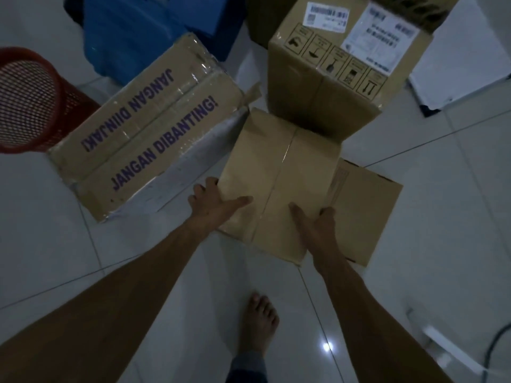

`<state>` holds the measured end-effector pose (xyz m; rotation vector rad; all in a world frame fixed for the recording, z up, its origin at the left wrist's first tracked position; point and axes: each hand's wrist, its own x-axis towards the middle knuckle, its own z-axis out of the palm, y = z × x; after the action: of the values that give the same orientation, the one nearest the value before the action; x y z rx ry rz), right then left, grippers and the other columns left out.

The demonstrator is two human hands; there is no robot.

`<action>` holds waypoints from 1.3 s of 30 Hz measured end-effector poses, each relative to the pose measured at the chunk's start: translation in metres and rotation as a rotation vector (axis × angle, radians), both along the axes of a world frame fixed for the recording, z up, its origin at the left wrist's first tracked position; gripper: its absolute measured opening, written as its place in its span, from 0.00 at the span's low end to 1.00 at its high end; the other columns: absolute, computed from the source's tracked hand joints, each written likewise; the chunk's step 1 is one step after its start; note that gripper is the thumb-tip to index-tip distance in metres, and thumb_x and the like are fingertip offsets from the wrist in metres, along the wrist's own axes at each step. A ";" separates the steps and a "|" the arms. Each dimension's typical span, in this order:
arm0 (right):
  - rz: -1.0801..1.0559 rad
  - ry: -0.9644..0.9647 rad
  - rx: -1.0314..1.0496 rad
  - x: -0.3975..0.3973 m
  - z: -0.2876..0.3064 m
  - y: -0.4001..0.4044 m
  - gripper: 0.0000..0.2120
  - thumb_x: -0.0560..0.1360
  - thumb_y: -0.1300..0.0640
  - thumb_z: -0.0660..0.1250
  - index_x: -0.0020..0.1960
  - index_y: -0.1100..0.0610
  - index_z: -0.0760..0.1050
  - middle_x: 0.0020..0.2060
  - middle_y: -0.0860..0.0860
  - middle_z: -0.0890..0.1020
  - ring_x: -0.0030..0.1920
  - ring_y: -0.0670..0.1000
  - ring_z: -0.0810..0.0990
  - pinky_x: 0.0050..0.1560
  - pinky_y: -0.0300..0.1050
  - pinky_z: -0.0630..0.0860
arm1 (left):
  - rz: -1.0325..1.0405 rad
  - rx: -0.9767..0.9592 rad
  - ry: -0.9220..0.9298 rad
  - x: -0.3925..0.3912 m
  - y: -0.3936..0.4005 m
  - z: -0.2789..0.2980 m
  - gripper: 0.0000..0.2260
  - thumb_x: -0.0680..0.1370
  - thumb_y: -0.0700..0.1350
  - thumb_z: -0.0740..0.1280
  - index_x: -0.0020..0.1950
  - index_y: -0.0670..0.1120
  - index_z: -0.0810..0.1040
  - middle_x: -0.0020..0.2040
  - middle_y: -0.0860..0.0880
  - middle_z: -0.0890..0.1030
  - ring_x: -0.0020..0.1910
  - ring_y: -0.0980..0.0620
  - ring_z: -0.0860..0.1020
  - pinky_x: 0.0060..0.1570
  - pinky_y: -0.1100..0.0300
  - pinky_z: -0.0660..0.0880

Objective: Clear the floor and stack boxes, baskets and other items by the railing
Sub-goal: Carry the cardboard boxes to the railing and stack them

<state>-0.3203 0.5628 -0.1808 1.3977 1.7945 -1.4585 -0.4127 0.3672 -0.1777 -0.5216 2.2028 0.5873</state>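
While both bare arms reach down, the person's left hand sits on the near-left corner of the plain brown taped cardboard box, thumb laid flat across the top face and fingers wrapped over the left edge. The right hand takes the near-right side the same way: thumb on top, fingers curled round the edge, so both hands have hold of this 1 box. It rests on the pale glossy tiled floor, partly over a flat sheet of brown cardboard that sticks out to its right.

Close around it: a long brown carton wrapped in clear tape with purple lettering just to the left, a tall brown carton with white shipping labels and handling symbols touching its far edge, a red mesh plastic basket further left, blue folded material behind. No railing shows in this view.

Judgement: the step is the lift. Fingers look better placed lower, under the bottom edge, since a top-edge grip could slip or tear the taped flap. Lifting straight up should clear both neighbours. The flat sheet may drag along. A bare foot stands close below, so the box wants keeping level.
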 end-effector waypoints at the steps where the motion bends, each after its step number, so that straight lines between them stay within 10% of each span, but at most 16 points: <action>1: 0.008 0.014 0.010 0.006 0.007 0.002 0.43 0.65 0.32 0.73 0.69 0.54 0.62 0.66 0.55 0.70 0.63 0.60 0.74 0.63 0.62 0.75 | 0.037 0.033 -0.004 0.005 -0.005 0.007 0.44 0.65 0.69 0.75 0.73 0.51 0.62 0.71 0.43 0.62 0.71 0.38 0.62 0.70 0.43 0.64; 5: 0.044 0.054 -0.003 0.019 0.048 0.007 0.34 0.62 0.29 0.74 0.57 0.44 0.63 0.60 0.54 0.74 0.56 0.57 0.78 0.57 0.61 0.79 | 0.169 0.195 -0.051 0.016 -0.028 0.050 0.38 0.61 0.70 0.76 0.62 0.54 0.66 0.61 0.49 0.72 0.58 0.47 0.75 0.54 0.47 0.79; 9: 0.068 0.086 -0.051 0.015 0.100 -0.002 0.29 0.70 0.37 0.75 0.58 0.48 0.62 0.56 0.53 0.78 0.54 0.56 0.81 0.53 0.59 0.82 | 0.250 0.340 -0.020 0.022 -0.041 0.110 0.28 0.72 0.58 0.76 0.62 0.49 0.66 0.52 0.56 0.75 0.47 0.60 0.75 0.36 0.64 0.73; 24: 0.353 0.116 -0.007 0.012 0.333 -0.142 0.40 0.67 0.32 0.74 0.68 0.51 0.62 0.59 0.50 0.77 0.56 0.54 0.79 0.59 0.57 0.78 | 0.413 0.455 0.107 0.099 -0.217 0.349 0.47 0.60 0.69 0.77 0.73 0.54 0.63 0.67 0.51 0.74 0.62 0.48 0.76 0.63 0.46 0.76; 39: 0.769 0.285 -0.084 0.034 0.467 -0.546 0.36 0.70 0.35 0.73 0.67 0.54 0.65 0.58 0.51 0.78 0.55 0.52 0.81 0.55 0.56 0.80 | 0.711 0.560 0.350 0.230 -0.612 0.478 0.27 0.70 0.61 0.77 0.66 0.57 0.74 0.61 0.60 0.78 0.54 0.61 0.77 0.57 0.56 0.76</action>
<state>-0.2864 0.0167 0.2860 0.3626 2.0714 -1.3031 -0.1822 -0.2448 0.3007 -0.9456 1.9827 1.7160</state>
